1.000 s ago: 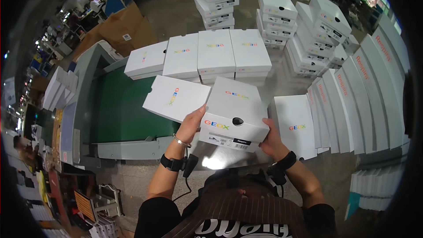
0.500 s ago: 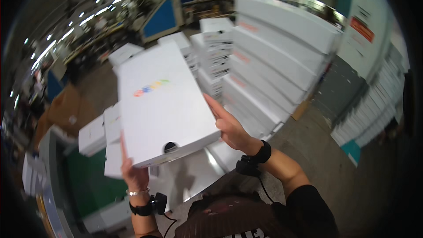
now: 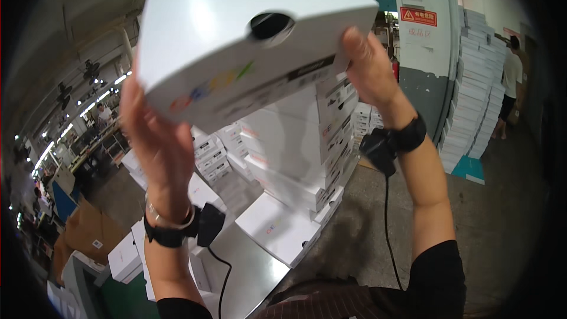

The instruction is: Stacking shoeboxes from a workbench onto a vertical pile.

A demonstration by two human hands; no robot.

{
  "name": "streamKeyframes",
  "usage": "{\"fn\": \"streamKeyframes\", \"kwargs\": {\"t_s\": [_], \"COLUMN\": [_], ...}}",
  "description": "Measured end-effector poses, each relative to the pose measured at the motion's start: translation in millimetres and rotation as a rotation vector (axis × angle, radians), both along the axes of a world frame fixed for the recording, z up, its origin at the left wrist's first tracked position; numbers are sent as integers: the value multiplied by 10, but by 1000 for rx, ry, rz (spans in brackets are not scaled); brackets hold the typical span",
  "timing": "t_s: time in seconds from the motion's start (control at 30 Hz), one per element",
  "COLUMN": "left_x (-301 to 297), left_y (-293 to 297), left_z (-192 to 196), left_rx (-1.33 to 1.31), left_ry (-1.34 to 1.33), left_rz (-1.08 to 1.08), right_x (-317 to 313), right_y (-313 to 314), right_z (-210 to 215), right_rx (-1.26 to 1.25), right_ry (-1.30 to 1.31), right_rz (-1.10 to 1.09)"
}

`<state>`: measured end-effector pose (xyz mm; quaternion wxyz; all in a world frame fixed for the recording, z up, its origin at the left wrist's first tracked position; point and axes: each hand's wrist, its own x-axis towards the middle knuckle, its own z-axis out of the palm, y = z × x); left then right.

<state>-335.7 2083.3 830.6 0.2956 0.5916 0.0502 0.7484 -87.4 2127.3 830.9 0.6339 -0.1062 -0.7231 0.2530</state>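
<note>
A white shoebox [image 3: 230, 9] with coloured lettering and a round dark hole in its end is raised high in front of me. My left hand [image 3: 158, 142] grips its left side, fingers partly smeared by motion. On the box's right end my right hand [image 3: 369, 68] presses with its fingers and palm. Below and behind the raised box rises a stack of similar white shoeboxes [image 3: 289, 142], its top hidden by the raised box. At the foot of that stack another shoebox [image 3: 277, 227] lies flat on the shiny metal table [image 3: 245, 274].
More shoeboxes [image 3: 124, 257] lie at the left beside a green conveyor belt [image 3: 121, 298]. A brown cardboard carton [image 3: 94, 227] stands farther left. A grey-and-white pillar [image 3: 422, 53] and tall stacks of white boxes [image 3: 472, 94] are at the right, near a standing person [image 3: 511, 82].
The shoebox in my hands has gone up and come in front of the stack, its end now facing me. My view has turned to the right and both arms have risen.
</note>
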Motion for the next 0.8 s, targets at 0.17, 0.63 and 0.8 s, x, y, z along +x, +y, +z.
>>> {"fn": "streamKeyframes", "kwargs": {"t_s": [0.17, 0.63, 0.8], "left_x": [656, 904, 1047], "left_y": [372, 646, 655], "left_z": [62, -138, -118], "left_rx": [-14, -107, -87], "left_ry": [359, 399, 468], "left_rz": [61, 3, 60], "right_x": [828, 972, 1084], "right_y": [699, 1000, 1227], "right_z": [197, -89, -122], "right_rx": [-228, -60, -88], "right_ry": [-149, -246, -253], "right_rz": [-195, -380, -460]}}
